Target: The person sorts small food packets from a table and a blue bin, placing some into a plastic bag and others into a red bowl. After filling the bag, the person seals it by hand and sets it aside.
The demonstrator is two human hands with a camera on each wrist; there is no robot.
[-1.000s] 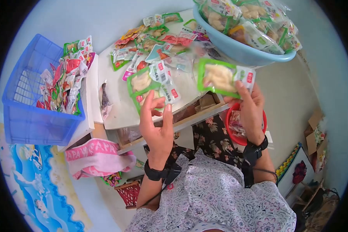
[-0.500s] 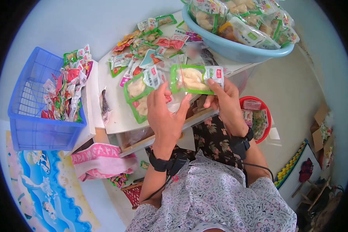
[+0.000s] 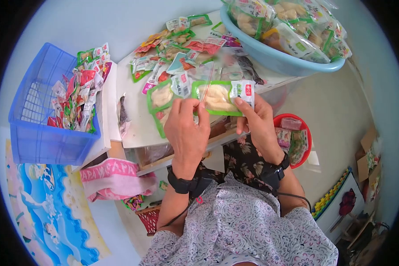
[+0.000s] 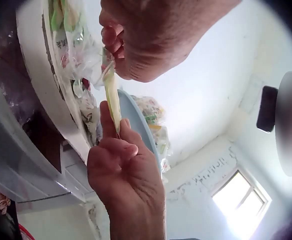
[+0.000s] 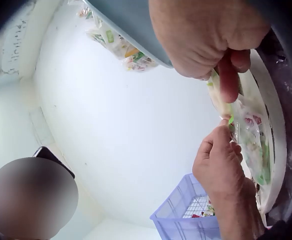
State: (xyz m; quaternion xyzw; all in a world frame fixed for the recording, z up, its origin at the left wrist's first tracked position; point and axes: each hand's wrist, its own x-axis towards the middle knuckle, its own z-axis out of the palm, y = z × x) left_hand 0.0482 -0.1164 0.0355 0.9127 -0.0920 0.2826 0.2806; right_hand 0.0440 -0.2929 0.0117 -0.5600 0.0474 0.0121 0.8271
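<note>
A green-edged food packet with pale pieces behind its clear window lies level between my hands, above the table's front edge. My right hand grips its right, white-labelled end, thumb on top. At the packet's left end my left hand pinches a thin clear plastic bag, whose reddish edge line crosses the packet in the head view. Two similar green packets lie beyond my left hand, partly hidden by it. In the left wrist view the packet shows edge-on between both hands.
Many snack packets are heaped across the white table. A blue basket of packets stands left. A pale blue basin full of bagged packets is back right. Below right sits a red bucket; a pink towel hangs at left.
My right hand has brought the packet leftward, from the right side to my left hand. My left hand has gone from spread fingers to pinching at the bag's edge.
</note>
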